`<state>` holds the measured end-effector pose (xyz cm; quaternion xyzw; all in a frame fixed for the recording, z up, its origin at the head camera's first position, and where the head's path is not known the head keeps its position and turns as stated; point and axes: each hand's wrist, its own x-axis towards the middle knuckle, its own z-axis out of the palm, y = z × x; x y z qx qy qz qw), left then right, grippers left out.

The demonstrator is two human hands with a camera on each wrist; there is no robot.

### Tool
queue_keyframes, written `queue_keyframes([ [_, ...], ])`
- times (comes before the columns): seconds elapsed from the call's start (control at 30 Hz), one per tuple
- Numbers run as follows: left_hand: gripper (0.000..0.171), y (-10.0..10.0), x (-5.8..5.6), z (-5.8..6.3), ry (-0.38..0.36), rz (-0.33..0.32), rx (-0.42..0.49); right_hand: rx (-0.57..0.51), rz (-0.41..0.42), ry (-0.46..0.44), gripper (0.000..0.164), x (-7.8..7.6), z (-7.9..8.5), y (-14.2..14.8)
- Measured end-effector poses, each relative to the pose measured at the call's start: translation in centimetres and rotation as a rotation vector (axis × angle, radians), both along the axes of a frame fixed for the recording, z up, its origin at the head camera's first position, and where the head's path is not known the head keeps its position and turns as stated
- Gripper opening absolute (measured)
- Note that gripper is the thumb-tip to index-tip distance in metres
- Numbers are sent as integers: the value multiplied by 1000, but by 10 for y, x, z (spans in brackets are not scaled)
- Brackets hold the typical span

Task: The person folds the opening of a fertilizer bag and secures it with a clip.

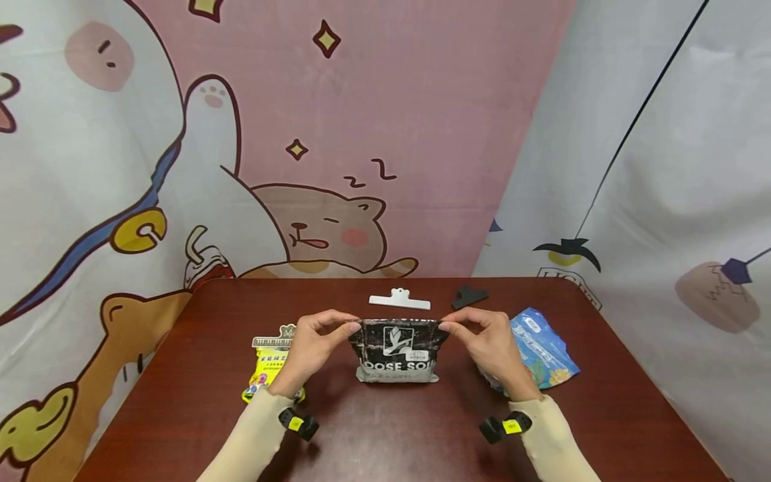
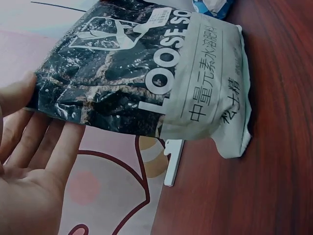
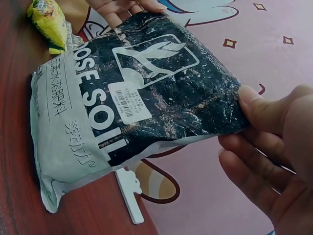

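A black and pale grey bag of loose soil (image 1: 397, 351) stands upright in the middle of the table, its white lettering facing me. My left hand (image 1: 316, 345) pinches its top left corner between thumb and fingers. At the top right corner my right hand (image 1: 488, 341) pinches the bag the same way. The left wrist view shows the thumb on the front of the soil bag (image 2: 112, 73) and the fingers behind it. In the right wrist view a barcode label (image 3: 129, 103) shows on the bag's front.
Behind the bag lie a white clip (image 1: 399, 300) and a black clip (image 1: 468, 296). A yellow bag (image 1: 268, 368) with a clip on its top lies left, partly behind my left forearm. The blue bag (image 1: 542, 348) lies right, partly covered by my right hand. A printed cloth hangs behind the table (image 1: 397, 435).
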<state>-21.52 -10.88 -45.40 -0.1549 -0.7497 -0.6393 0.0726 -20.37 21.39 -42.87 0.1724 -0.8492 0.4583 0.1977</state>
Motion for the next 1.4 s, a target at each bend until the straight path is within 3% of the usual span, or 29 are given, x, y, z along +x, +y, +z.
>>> queue_keyframes([
  [0.17, 18, -1, 2, -2, -15, -25, 4, 28, 47, -31, 6, 0, 1, 5],
  [0.5, 11, 0, 4, -2, 18, 6, 1, 76, 203, -176, 10, -9, 16, 21],
  [0.67, 11, 0, 5, -1, 11, 1, 2, 134, 206, -237, 18, -24, 22, 26],
  [0.9, 11, 1, 5, 0, 2, -2, 3, 260, 170, -248, 27, -47, 20, 25],
  [1.4, 12, 1, 4, -1, 15, -10, 21, 506, 242, -302, 48, -91, 8, 20],
])
